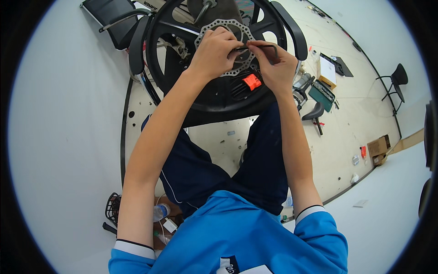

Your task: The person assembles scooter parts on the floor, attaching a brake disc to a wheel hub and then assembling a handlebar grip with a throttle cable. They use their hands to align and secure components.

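A black wheel (214, 100) lies flat across a chair in front of me, with a silver perforated brake disc (226, 22) at its middle. Over the disc, my right hand (277, 68) pinches a dark L-shaped hex key (275, 48), its bent end rising by the palm. My left hand (213, 52) is closed, thumb and forefinger at the key's other end; whether a small part sits between those fingertips is hidden. An orange-red hex key holder (252, 82) with dark keys rests on the wheel near my right wrist.
Chair armrests (292, 32) flank the wheel. On the floor to the right are a green tool case (322, 96), a bike saddle (314, 112), a box (327, 72) and a cardboard carton (378, 147). A plastic bottle (161, 212) and black basket (112, 208) lie at lower left.
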### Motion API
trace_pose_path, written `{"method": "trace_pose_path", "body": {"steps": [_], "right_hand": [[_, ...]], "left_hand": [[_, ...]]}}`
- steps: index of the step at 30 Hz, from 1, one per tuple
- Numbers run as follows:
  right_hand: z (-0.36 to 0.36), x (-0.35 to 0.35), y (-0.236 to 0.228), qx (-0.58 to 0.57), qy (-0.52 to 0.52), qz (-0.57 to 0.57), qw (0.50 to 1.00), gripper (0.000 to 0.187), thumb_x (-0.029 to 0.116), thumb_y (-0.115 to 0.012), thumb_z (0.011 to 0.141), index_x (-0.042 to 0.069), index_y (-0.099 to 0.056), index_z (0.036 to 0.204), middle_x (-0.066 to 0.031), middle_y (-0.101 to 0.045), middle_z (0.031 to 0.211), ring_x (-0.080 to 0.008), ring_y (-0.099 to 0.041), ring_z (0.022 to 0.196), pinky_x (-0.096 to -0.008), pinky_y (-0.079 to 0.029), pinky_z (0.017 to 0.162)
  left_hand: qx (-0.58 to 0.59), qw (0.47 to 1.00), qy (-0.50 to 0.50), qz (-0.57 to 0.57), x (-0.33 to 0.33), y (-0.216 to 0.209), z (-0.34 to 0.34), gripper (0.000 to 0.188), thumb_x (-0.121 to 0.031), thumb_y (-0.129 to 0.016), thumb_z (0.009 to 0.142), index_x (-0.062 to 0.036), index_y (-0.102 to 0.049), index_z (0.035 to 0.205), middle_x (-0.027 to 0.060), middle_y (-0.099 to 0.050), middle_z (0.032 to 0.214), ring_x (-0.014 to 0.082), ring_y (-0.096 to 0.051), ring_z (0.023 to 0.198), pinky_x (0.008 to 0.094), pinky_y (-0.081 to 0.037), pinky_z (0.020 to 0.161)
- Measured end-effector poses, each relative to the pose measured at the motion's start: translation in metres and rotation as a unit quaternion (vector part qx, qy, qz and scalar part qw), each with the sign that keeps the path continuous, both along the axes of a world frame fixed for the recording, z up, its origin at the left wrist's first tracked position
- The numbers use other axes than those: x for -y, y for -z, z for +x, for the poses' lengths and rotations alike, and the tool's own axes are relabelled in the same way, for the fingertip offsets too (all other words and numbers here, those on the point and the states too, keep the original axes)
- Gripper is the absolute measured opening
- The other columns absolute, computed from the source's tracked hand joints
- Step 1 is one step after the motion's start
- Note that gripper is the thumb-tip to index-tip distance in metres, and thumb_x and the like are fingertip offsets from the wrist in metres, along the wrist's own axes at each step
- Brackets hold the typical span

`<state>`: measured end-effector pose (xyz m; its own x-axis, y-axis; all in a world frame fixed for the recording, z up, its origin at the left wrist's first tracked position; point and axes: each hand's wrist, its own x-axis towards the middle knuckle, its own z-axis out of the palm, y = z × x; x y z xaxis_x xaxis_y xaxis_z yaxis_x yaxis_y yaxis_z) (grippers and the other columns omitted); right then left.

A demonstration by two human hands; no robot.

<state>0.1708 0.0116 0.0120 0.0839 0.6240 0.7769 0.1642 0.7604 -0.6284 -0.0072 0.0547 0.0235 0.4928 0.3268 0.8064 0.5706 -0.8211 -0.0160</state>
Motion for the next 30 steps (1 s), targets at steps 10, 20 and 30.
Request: {"method": "trace_pose_path", "body": {"steps": [10,20,30], "right_hand": [[0.011,-0.001,-0.012,0.077,-0.036,-0.022,0.996,0.015,-0.003,-0.066,0.087,-0.004,-0.074,0.100,-0.0096,-0.076,0.096,-0.0096,-0.070,0.080,-0.0222,-0.055,0.074],[0.002,0.009,-0.005,0.113,0.085,0.039,0.989,0.014,-0.001,-0.070,0.086,-0.002,-0.075,0.100,-0.0084,-0.076,0.090,-0.0119,-0.072,0.080,-0.0223,-0.056,0.076],[-0.011,0.007,0.000,0.053,0.153,0.082,0.983,0.011,0.007,-0.077,0.080,0.003,-0.076,0.091,-0.0075,-0.071,0.069,-0.0100,-0.066,0.058,-0.0208,-0.049,0.055]], "left_hand": [[0.035,0.998,-0.046,0.003,0.002,0.010,0.002,0.014,-0.008,-0.075,0.074,-0.0045,-0.070,0.086,0.0046,-0.061,0.090,0.0256,-0.057,0.095,0.0375,-0.045,0.084],[0.016,0.999,-0.050,0.005,0.000,0.011,0.008,0.012,-0.005,-0.072,0.076,-0.0076,-0.072,0.088,0.0009,-0.063,0.091,0.0227,-0.058,0.095,0.0359,-0.042,0.082],[0.090,0.996,0.004,0.002,0.006,0.008,0.011,0.011,-0.010,-0.074,0.075,-0.0076,-0.073,0.086,0.0046,-0.066,0.080,0.0245,-0.061,0.088,0.0368,-0.048,0.080]]}}
